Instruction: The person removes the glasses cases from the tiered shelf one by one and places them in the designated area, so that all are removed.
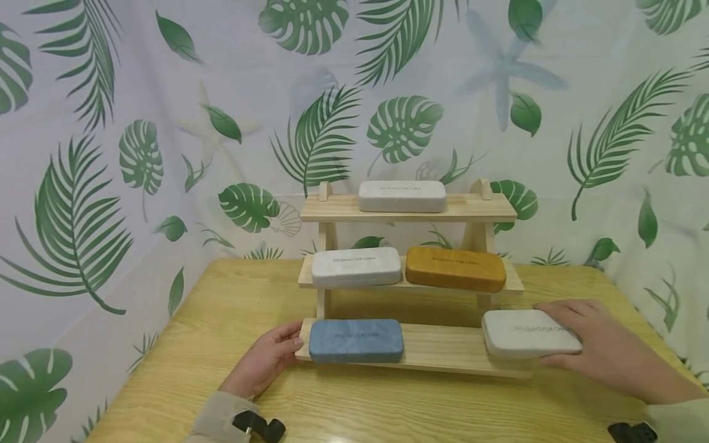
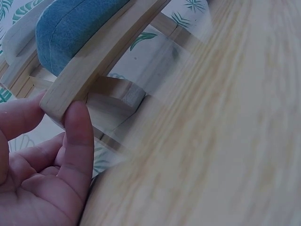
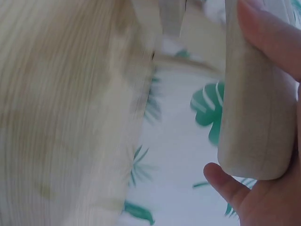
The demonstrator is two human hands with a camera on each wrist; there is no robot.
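Note:
A three-tier wooden display rack [image 1: 443,347] stands on the table. My left hand [image 1: 268,360] pinches the left end of its lowest shelf; the left wrist view shows thumb and finger on the shelf end [image 2: 66,94]. Close beside that hand, a blue glasses case [image 1: 356,347] lies on the same shelf. At the shelf's right end, my right hand [image 1: 600,344] grips a white glasses case [image 1: 520,344] by its right side. The right wrist view shows this case [image 3: 254,117] held between thumb and fingers; whether it touches the shelf I cannot tell.
On the middle tier lie another white case [image 1: 356,274] and an orange-brown case [image 1: 455,277]. One more white case [image 1: 402,202] lies on the top tier. Behind the wood-grain table [image 1: 183,344] hangs a leaf-patterned cloth [image 1: 221,61].

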